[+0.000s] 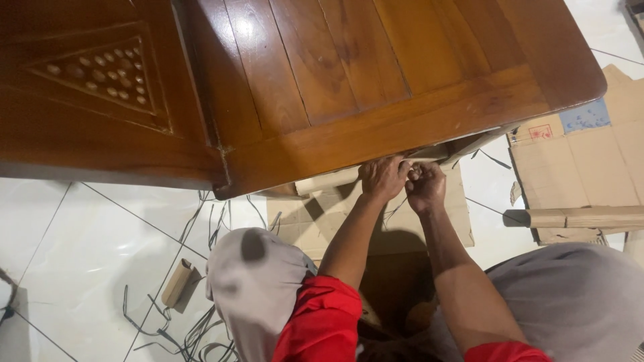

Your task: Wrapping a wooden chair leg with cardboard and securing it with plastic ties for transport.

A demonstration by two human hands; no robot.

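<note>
Both hands, left (384, 177) and right (425, 185), clench together on a cardboard-wrapped piece (335, 179) (partly hidden) under the table (376, 87) edge.

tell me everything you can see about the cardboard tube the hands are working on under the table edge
The cardboard tube is a pale tan roll lying nearly level, tucked just under the front edge of the glossy wooden table. Only its left stretch and a short piece further right show; the table edge hides the rest. The left hand rests over its middle and the right hand is bunched right beside it, fingers curled as if pinching something small, though the grip itself is hidden. Flattened cardboard lies on the floor beneath.
</note>
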